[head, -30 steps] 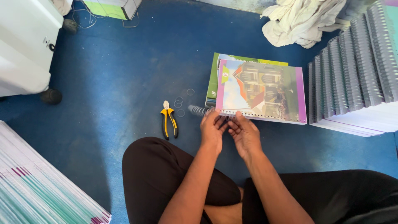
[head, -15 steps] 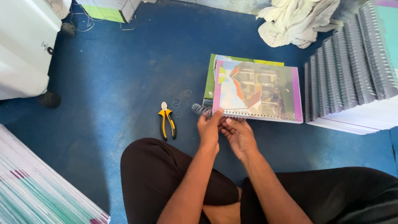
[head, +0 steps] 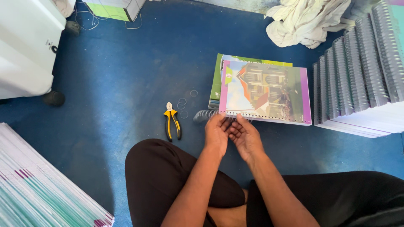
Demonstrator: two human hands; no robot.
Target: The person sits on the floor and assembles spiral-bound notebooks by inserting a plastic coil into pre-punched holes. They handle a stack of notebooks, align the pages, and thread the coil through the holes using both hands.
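With the booklet (head: pixel 266 92) lying on the blue floor (head: pixel 126 75), both the left hand (head: pixel 217 132) and right hand (head: pixel 245 135) pinch the wire coil (head: pixel 206 114) at its near punched edge, binding barely begun, pliers (head: pixel 172 122) idle left of it.

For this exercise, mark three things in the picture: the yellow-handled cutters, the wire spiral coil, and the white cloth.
Yellow-handled cutters (head: pixel 172 124), head view, on the handles.
Wire spiral coil (head: pixel 205 114), head view, on the free end left of the booklet.
White cloth (head: pixel 303 21), head view, on the middle of the heap.
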